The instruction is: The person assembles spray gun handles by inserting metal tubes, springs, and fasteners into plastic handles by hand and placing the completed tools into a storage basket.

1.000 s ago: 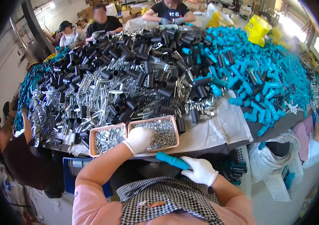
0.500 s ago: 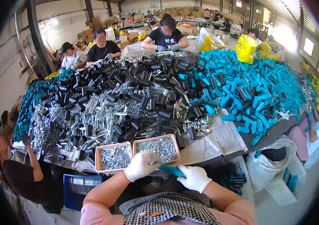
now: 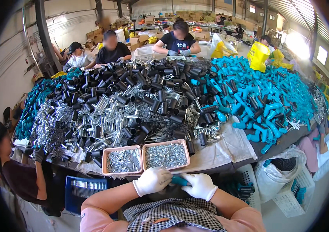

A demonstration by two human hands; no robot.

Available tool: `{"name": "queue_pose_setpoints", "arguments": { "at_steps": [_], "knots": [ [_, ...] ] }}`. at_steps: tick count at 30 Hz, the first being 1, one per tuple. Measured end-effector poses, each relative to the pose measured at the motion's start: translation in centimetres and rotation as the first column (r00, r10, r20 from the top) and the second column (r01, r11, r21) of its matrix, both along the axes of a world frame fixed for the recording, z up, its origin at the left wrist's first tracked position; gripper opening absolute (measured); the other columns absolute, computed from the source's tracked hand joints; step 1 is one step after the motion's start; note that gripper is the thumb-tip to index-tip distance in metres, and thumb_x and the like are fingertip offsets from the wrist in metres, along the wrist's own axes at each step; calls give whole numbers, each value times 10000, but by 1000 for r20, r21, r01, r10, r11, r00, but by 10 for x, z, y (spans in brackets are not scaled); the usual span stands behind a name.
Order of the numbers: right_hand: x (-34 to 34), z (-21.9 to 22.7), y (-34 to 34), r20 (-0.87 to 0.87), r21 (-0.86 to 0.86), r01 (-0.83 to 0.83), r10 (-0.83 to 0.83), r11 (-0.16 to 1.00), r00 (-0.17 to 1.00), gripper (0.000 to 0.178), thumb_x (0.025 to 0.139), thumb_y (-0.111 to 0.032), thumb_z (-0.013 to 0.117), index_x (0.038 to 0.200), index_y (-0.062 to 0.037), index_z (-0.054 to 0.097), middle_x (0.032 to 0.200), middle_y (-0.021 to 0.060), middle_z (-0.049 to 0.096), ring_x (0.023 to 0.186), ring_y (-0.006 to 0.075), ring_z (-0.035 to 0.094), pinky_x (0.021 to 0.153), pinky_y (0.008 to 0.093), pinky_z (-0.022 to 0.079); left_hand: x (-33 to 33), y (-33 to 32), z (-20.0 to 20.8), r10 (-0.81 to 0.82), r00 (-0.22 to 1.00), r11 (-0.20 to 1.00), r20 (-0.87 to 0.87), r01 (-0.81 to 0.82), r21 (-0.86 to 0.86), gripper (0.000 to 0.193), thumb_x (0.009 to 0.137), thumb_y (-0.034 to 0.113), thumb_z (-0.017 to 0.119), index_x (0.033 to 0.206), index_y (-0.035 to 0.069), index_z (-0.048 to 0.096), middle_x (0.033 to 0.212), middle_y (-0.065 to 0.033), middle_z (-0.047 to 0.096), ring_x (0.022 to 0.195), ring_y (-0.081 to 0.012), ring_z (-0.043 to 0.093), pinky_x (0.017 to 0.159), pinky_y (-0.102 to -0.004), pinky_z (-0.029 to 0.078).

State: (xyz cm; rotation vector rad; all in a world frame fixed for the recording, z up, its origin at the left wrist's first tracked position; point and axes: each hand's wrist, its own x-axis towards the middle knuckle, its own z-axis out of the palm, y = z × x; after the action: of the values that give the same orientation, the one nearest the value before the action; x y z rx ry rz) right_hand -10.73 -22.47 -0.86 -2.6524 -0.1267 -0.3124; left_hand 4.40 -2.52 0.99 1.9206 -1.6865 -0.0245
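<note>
Blue bin (image 3: 80, 204): lower left of the frame, below the table edge; well apart from both hands.
Pin tray (image 3: 105, 161): pink, lower part of the frame left of centre; filled with loose, slim metal pieces that look hard and likely roll or slide under gloved fingertips.
Left hand (image 3: 152, 181): white-gloved, lower centre, just below the trays; fingers curled in and bunched at the left end of the teal handle; whether they pinch that end or some small piece, I cannot tell.
Small-parts tray (image 3: 188, 155): pink, beside the pin tray, above the left hand; its tiny shiny pieces look fiddly, best picked singly by the fingertips.
Teal handle (image 3: 179, 180): lower centre, between the hands, both ends partly covered by gloves; looks like moulded plastic, so probably light, stiff and not fragile; its smooth skin may slip against glove fabric; the right end seems the sound place to hold, leaving the left end free to work on.
Right hand (image 3: 199, 185): white-gloved, right of centre; thumb and fingers closed round the handle's right end.
White crate (image 3: 255, 193): lower right, beyond the right forearm; dark and teal pieces inside.
</note>
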Motion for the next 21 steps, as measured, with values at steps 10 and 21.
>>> {"name": "queue_pose_setpoints", "arguments": {
  "at_steps": [10, 21],
  "knots": [
    [-3, 4, -7, -104, 150, -63, 79, 987, 991, 493, 800, -344, 743, 1225, -117, 640, 852, 127, 717, 757, 339, 696, 657, 445, 544, -3, 3, 6, 62, 948, 998, -313, -53, 35, 149, 808, 154, 755, 889, 30, 752, 939, -121, 736, 851, -282, 714, 784, -373, 574],
    [-3, -5, -27, -457, 687, 4, 429, 726, 779, 606, 849, -269, 707, 1384, -38, 540, 1020, 213, 710, 839, 295, 721, 778, 401, 550, -5, 11, -14, -218, 921, 969, 323, 244, -40, 404, 757, 280, 779, 1060, 39, 661, 953, -79, 670, 765, -259, 671, 687, -370, 562]
  ]
}}
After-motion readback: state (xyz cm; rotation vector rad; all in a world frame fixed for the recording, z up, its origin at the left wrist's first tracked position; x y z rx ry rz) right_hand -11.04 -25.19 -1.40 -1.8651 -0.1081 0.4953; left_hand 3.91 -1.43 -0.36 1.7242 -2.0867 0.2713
